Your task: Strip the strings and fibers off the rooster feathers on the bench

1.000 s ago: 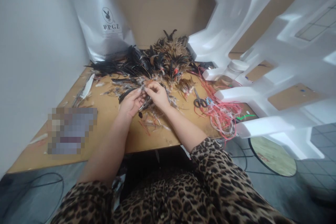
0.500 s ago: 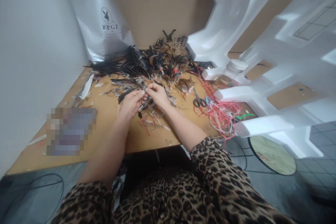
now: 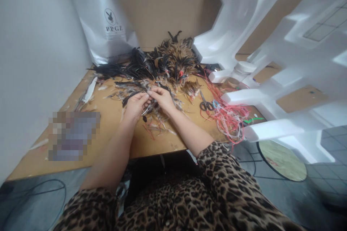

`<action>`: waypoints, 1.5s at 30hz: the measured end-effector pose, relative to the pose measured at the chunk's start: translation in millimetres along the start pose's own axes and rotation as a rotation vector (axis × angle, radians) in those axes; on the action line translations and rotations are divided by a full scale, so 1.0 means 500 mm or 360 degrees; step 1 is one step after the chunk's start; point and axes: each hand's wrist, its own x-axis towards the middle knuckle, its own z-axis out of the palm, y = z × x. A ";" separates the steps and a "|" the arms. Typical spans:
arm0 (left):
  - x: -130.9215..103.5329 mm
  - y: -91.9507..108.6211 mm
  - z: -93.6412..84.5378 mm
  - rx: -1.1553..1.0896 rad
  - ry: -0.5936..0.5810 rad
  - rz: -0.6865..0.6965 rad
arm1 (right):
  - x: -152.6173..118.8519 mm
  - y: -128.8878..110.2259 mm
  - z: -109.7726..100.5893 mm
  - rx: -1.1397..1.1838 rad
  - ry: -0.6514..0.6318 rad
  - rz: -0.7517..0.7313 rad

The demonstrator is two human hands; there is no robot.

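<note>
Above the middle of the table, my left hand (image 3: 137, 106) and my right hand (image 3: 162, 100) meet at the fingertips. Thumb and fingers of each are pinched on something small that I cannot make out. Loose grey and black feathers (image 3: 130, 87) lie under and around both hands. Just beyond them is a heap of long black feathers (image 3: 141, 63) beside a large bunch of brown feathers (image 3: 179, 54). A small brown feather bunch (image 3: 191, 88) lies right of my right hand. Black-handled scissors (image 3: 206, 105) rest farther right, apart from the hand.
Tangled red and white plastic strands (image 3: 230, 117) hang over the table's right edge, near white foam pieces (image 3: 271, 130). A silver bag (image 3: 108, 39) stands at the back left. A blurred-out flat object (image 3: 74, 135) lies front left, near a white feather (image 3: 90, 90). A round stool (image 3: 282, 160) stands at right.
Both hands stay pinched together in almost the same place, with only a slight shift of the fingers. Everything on the table looks the same.
</note>
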 end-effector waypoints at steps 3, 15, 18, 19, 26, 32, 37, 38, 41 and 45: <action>0.001 -0.003 0.000 0.0161 0.0024 0.0073 | -0.002 -0.003 0.001 0.0016 0.0038 0.0027; -0.007 0.005 0.011 0.0367 0.0111 0.0136 | 0.002 0.010 0.001 0.0009 0.0017 0.0014; -0.006 0.005 0.010 0.0377 0.0092 0.0127 | 0.001 0.013 -0.001 0.0009 -0.0013 0.0008; -0.006 0.005 0.010 0.0378 0.0086 0.0122 | 0.001 0.013 -0.001 0.0003 -0.0014 -0.0006; -0.006 0.009 0.008 0.0363 0.0088 0.0069 | 0.000 0.007 0.000 -0.0072 0.0015 -0.0042; -0.005 0.007 0.005 0.0336 0.0078 0.0033 | 0.002 0.013 0.000 -0.0109 0.0035 -0.0080; -0.003 0.003 0.002 0.0328 0.0084 0.0033 | 0.003 0.014 -0.002 -0.0081 0.0037 -0.0113; -0.002 0.003 0.002 0.0337 0.0088 0.0034 | 0.003 0.013 -0.002 -0.0079 0.0028 -0.0111; -0.002 0.003 0.003 0.0336 0.0081 0.0045 | 0.003 0.011 -0.003 -0.0107 0.0022 -0.0122; -0.002 0.004 0.002 0.0313 0.0053 0.0044 | 0.003 0.013 -0.003 -0.0153 0.0035 -0.0148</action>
